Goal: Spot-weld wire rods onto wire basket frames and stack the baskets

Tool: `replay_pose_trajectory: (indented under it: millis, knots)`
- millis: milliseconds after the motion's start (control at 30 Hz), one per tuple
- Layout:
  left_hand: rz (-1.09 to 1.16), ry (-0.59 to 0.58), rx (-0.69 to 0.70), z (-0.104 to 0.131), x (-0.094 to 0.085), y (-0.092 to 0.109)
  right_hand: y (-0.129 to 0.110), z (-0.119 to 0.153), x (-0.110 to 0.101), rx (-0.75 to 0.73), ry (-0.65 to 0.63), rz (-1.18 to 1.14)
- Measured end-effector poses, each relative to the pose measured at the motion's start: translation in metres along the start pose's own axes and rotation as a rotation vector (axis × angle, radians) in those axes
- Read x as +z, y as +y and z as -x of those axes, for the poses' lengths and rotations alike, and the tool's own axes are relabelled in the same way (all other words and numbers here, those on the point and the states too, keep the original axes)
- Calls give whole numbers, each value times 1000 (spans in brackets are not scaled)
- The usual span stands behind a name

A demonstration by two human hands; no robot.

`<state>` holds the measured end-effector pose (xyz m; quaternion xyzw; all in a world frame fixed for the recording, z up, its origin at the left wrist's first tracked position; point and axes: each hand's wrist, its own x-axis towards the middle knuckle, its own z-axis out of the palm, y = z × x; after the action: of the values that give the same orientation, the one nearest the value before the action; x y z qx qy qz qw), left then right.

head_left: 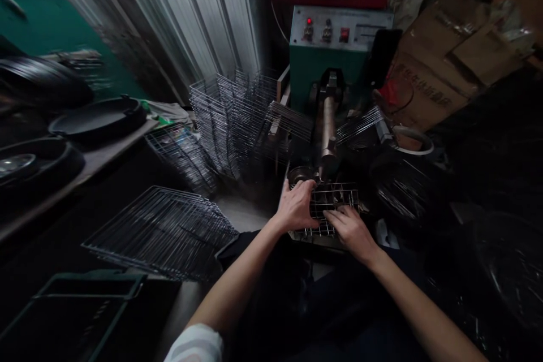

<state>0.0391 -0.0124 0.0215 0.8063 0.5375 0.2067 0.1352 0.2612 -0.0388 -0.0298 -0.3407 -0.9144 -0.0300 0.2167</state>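
A small wire rack [335, 195] lies below the tip of a metal electrode arm [328, 130] on a spot-welding machine. My left hand [297, 206] grips the rack's left side, its fingers close to the electrode tip and its thumb lower on the wires. On the right part of the rack, the fingers of my right hand [351, 229] close over the wires near the front. The undersides of both hands are hidden. Just left of the tip, partly behind my left fingers, sits a round metal part [302, 173].
The green machine housing [335, 68] has switches and a lit red lamp. Wire racks stand in a stack [224, 119] at left, with another pile [161, 229] nearer. Loose wires fill a dark basin [405, 192]. Cardboard boxes [441, 62] and black pans [99, 119] flank the area.
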Motion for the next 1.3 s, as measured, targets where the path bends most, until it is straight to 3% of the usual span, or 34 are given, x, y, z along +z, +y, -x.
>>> replay_pose_trajectory:
  millis: [333, 733, 967, 1167, 1300]
  knots:
    - [8, 37, -8, -17, 1, -7, 16, -16, 6, 14, 59, -46]
    - [20, 61, 6, -31, -3, -18, 19, -36, 0, 97, 102, -106]
    - [-34, 26, -48, -56, -13, -26, 26, -62, 5, 261, 140, 93]
    - [-49, 5, -38, -67, -16, -31, 32, -68, 4, 319, 180, 157]
    - [-36, -6, -73, -79, -19, -39, 44, -77, 0, 313, 130, 166]
